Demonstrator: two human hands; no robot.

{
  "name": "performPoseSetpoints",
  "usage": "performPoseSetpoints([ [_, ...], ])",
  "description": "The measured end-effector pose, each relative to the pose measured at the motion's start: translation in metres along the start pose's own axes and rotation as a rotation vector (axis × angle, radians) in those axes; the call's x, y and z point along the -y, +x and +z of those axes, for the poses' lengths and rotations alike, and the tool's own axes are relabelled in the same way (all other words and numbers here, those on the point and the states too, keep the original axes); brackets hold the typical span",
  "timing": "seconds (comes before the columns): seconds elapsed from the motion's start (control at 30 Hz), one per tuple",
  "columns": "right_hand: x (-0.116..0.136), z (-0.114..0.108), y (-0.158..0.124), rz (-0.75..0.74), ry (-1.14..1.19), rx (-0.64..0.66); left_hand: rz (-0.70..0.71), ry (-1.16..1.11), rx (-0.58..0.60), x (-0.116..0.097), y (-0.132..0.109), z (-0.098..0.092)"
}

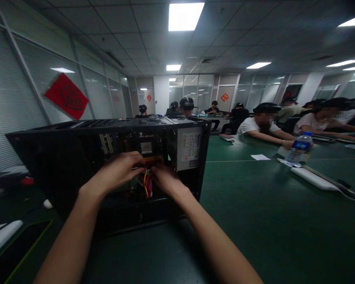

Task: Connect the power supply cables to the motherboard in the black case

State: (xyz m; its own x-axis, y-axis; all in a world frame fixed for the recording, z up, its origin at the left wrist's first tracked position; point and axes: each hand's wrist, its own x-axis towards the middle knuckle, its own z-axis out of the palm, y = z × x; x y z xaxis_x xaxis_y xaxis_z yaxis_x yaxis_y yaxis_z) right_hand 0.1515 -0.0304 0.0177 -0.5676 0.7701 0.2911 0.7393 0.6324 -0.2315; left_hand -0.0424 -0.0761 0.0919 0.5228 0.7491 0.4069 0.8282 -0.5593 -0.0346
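A black computer case (207, 157) with its side off stands on the green table in front of me, and both my hands reach inside it. My left hand (116, 169) has its fingers bent, thumb and index fingertips close together beside an orange-yellow strip (152, 159). My right hand (167, 178) is curled at the strip's other end, its fingertips largely hidden. Between the hands hangs a bundle of yellow, red and purple cables (148, 184). What exactly the fingers pinch cannot be made out. A labelled power supply (189, 148) sits at the case's upper right.
On the green table (254, 221) to the right are a water bottle (298, 149), a white power strip (315, 179) and a sheet of paper (260, 157). A dark mat (23, 250) lies at the lower left. Several people sit at tables beyond.
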Motion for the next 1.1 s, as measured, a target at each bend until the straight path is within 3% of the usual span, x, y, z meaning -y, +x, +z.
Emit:
performPoseSetpoints([
  [0.13, -0.019, 0.008, 0.006, 0.053, 0.03, 0.067, -0.059, 0.053, -0.026, 0.02, -0.006, 0.028],
  [0.27, -0.02, 0.009, 0.006, 0.027, 0.037, 0.023, -0.086, -0.016, -0.039, 0.038, -0.018, 0.056],
  [0.43, -0.014, 0.007, 0.002, -0.028, 0.019, 0.036, -0.083, -0.008, 0.044, 0.034, -0.014, 0.076],
  [0.63, -0.017, 0.011, -0.001, -0.076, -0.002, 0.027, -0.164, 0.129, 0.072, 0.023, -0.01, 0.08],
  [1.1, -0.013, 0.013, -0.004, -0.046, -0.004, -0.025, -0.296, 0.181, 0.071, 0.025, -0.013, 0.081],
])
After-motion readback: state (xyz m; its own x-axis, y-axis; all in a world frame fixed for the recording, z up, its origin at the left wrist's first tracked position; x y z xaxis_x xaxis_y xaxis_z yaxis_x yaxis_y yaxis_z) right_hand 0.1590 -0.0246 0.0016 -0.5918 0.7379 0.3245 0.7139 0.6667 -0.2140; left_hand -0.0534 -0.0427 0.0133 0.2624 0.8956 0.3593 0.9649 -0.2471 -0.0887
